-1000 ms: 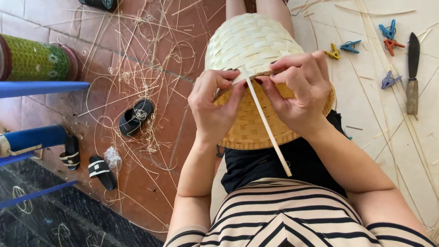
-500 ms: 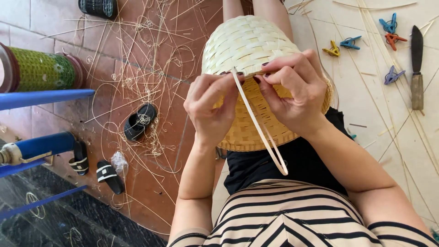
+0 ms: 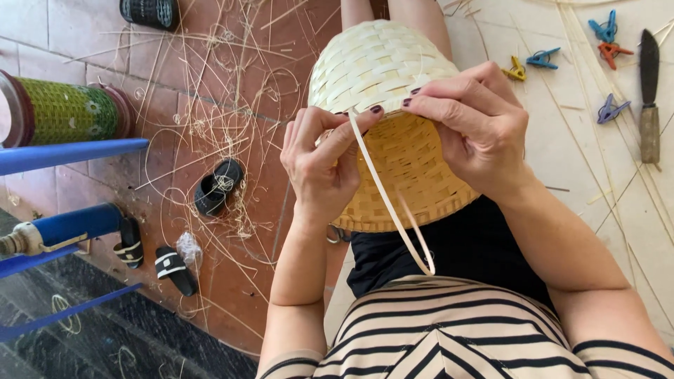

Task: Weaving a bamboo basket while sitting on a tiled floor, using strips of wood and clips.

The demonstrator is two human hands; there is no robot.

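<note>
1. Woven basket point(image 3: 393, 119): dome-shaped, upturned on the person's lap; pale flat strips in a tight plaited weave near the top, a golden finer weave lower down to the rim.
2. Left hand point(image 3: 319, 172): closed, thumb and forefinger pinching a loose strip point(image 3: 390, 210) where it leaves the weave; the other fingers are curled against the basket's side.
3. Loose strip: thin, flat and pale, looping down over the golden weave towards the striped shirt point(image 3: 449, 330).
4. Right hand point(image 3: 477, 130): fingers bent, tips pressed on the basket's upper wall; it grips no separate item.
5. Left of the basket: red tiled floor point(image 3: 232, 63) strewn with fibre offcuts, two dark tape rolls point(image 3: 217, 186) and a green patterned cylinder point(image 3: 67, 109).
6. Right of the basket: pale mat point(image 3: 583, 168) bearing coloured plastic clips point(image 3: 607, 31) and a knife point(image 3: 649, 95), well apart from both hands.
</note>
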